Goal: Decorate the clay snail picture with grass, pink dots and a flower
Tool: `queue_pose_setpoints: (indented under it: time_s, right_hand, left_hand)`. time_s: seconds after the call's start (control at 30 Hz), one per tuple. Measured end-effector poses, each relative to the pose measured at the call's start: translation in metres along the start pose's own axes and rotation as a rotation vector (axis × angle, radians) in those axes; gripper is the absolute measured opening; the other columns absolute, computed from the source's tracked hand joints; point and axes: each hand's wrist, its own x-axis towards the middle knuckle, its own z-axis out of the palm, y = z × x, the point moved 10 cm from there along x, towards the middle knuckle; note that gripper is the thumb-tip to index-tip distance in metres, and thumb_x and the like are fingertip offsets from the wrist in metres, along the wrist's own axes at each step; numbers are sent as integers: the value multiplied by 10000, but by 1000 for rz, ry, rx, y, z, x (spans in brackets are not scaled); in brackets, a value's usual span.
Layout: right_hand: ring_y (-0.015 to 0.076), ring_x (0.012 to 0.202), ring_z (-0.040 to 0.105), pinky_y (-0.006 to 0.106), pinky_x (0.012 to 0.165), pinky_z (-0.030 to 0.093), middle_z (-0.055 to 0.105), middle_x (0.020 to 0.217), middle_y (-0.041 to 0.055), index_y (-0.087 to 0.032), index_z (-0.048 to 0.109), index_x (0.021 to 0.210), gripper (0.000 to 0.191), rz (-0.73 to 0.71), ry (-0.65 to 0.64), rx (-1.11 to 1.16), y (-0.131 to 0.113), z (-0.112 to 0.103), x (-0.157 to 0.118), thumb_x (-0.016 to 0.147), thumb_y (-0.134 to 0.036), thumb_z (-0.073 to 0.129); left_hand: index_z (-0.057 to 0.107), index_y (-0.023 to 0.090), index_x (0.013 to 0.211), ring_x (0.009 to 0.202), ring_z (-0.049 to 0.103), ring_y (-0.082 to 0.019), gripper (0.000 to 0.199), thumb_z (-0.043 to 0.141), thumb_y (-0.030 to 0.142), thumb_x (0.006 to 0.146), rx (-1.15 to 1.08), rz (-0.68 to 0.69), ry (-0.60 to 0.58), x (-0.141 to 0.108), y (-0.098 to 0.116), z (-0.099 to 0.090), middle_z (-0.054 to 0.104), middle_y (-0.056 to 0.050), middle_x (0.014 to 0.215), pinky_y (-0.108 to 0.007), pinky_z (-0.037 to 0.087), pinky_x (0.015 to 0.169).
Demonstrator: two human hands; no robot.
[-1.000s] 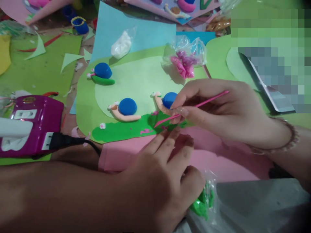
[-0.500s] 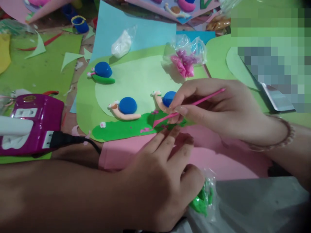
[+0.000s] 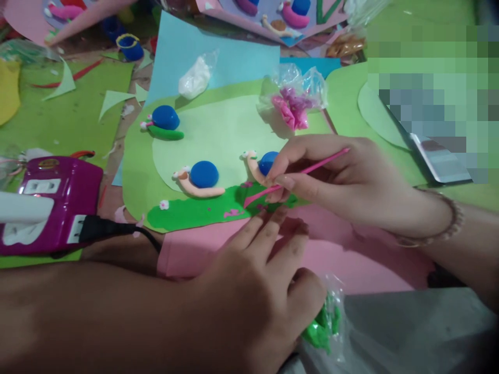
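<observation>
My right hand point(image 3: 331, 174) pinches a thin pink clay modelling tool point(image 3: 315, 166); its flat tip is at the green clay strip point(image 3: 183, 210), beside small pink clay bits point(image 3: 233, 213). My left hand point(image 3: 257, 275) rests on the paper's lower edge with its fingers stretched out and slightly apart. The green sheet point(image 3: 136, 176) carries a clay snail point(image 3: 204, 174) with a blue shell and peach body, and one with a green body point(image 3: 166, 134). Another blue-shelled snail point(image 3: 253, 165) is partly behind my right fingers. A small white flower point(image 3: 164, 205) sits on the strip's left end.
Bags of white clay point(image 3: 195, 78), pink clay point(image 3: 292, 111) and green clay point(image 3: 322, 327) lie around the sheet. At the left is a purple power socket point(image 3: 74, 192) with a black plug point(image 3: 101, 228). Pink paper point(image 3: 187, 249) lies below, a phone-like object point(image 3: 440, 158) at right.
The view has shifted slightly, so most things sit a little lower. My right hand and the tool keep nearly the same place at the green strip; my left hand stays put.
</observation>
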Motion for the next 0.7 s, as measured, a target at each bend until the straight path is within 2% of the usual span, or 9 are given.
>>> queue_pose_setpoints:
  time_s: [0.17, 0.3, 0.4, 0.5, 0.7]
  right_hand:
    - [47, 637, 626, 104, 504, 513, 645, 744, -40, -154, 597, 825, 98, 70, 12, 26, 6, -1, 0, 815, -88, 524]
    - [70, 601, 632, 124, 469, 515, 653, 709, -24, -139, 619, 788, 58, 156, 43, 71, 15, -4, 1, 797, -111, 570]
    - [75, 611, 646, 133, 502, 545, 657, 700, -30, -157, 625, 765, 78, 181, 42, 128, 17, -4, 1, 791, -96, 583]
    - [49, 590, 635, 94, 495, 536, 645, 671, -46, -163, 623, 752, 100, 198, 73, 161, 18, -7, 2, 777, -69, 599]
    - [33, 593, 639, 64, 507, 552, 620, 658, -70, -180, 571, 791, 183, 233, 139, 147, 22, -14, 2, 756, -3, 601]
  left_hand:
    - [534, 129, 857, 1168, 461, -418, 174, 435, 250, 780, -5, -23, 9, 0, -2, -1, 537, -229, 1217, -601, 341, 951]
    - [523, 123, 903, 1197, 433, -436, 197, 453, 264, 785, -13, 21, -34, -1, 0, 2, 499, -245, 1269, -598, 339, 964]
    - [517, 126, 891, 1207, 431, -429, 179, 458, 255, 783, -12, 12, -33, -1, -2, 1, 495, -255, 1274, -602, 333, 969]
    - [512, 123, 897, 1226, 403, -442, 186, 465, 263, 784, -24, 28, -39, -2, -1, 0, 485, -256, 1285, -606, 322, 978]
    - [515, 114, 862, 1243, 371, -457, 164, 471, 248, 777, -35, 11, -12, -1, -1, 0, 487, -269, 1276, -607, 295, 1000]
